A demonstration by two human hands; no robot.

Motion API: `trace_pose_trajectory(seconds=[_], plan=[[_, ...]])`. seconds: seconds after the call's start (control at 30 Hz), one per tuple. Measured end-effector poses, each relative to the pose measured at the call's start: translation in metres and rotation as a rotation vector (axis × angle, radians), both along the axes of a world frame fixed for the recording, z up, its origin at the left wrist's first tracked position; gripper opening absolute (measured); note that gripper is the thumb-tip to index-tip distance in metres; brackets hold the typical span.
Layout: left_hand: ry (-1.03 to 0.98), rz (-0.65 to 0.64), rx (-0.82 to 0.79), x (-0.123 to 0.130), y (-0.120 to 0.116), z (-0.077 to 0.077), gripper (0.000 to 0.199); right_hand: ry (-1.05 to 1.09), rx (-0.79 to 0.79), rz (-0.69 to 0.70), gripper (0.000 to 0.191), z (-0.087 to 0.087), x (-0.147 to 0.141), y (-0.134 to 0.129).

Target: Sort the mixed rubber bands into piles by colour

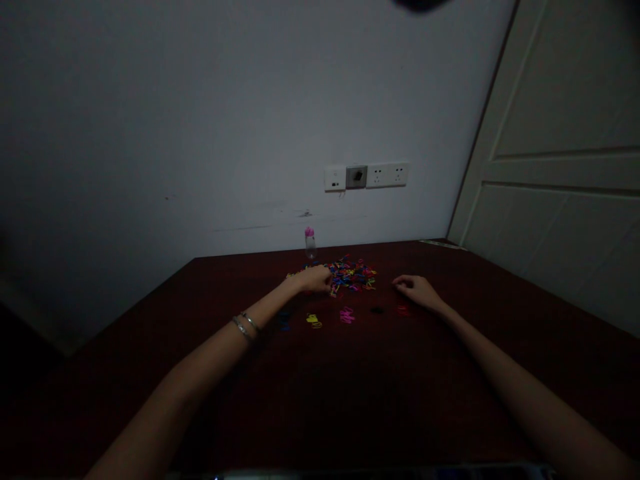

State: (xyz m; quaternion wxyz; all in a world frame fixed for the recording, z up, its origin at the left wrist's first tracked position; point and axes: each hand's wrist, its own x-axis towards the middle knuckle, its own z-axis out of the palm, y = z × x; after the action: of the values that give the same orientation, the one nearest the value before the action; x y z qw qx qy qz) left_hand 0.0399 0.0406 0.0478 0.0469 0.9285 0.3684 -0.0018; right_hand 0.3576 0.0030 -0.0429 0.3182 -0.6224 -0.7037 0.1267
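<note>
My left hand (316,279) is at the near left edge of a pile of small multicoloured clips or bands (354,273), its fingers curled in; what they hold, if anything, is hidden. To the right of the pile, my right hand (416,289) rests on the table with its fingers bent and loosely apart, holding nothing visible. Nearer to me lies a row of small groups: blue (285,321), yellow (314,321), pink (347,315), a dark one (377,310) and red (403,311).
Behind the pile stands a clear bottle with a pink top (311,244). The dark red table (320,393) meets a wall with sockets (387,175). A pale panelled door (560,167) is at the right.
</note>
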Motion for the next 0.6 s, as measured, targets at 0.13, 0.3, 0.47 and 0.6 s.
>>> trace_pose_trajectory(seconds=[0.13,0.3,0.47,0.6], plan=[[-0.093,0.011,-0.123,0.000,-0.003,0.003,0.011,-0.004,0.009,-0.011,0.031,0.001,0.000,-0.001],[-0.167,0.016,-0.161,0.000,0.002,-0.004,0.014,-0.015,-0.006,-0.008,0.031,0.001,0.000,0.000],[-0.193,-0.017,-0.117,0.003,0.010,-0.010,0.020,-0.015,-0.003,-0.005,0.030,0.001,0.000,0.000],[-0.186,-0.039,-0.090,0.005,0.012,-0.011,0.023,-0.023,0.021,0.004,0.030,0.001,0.000,0.000]])
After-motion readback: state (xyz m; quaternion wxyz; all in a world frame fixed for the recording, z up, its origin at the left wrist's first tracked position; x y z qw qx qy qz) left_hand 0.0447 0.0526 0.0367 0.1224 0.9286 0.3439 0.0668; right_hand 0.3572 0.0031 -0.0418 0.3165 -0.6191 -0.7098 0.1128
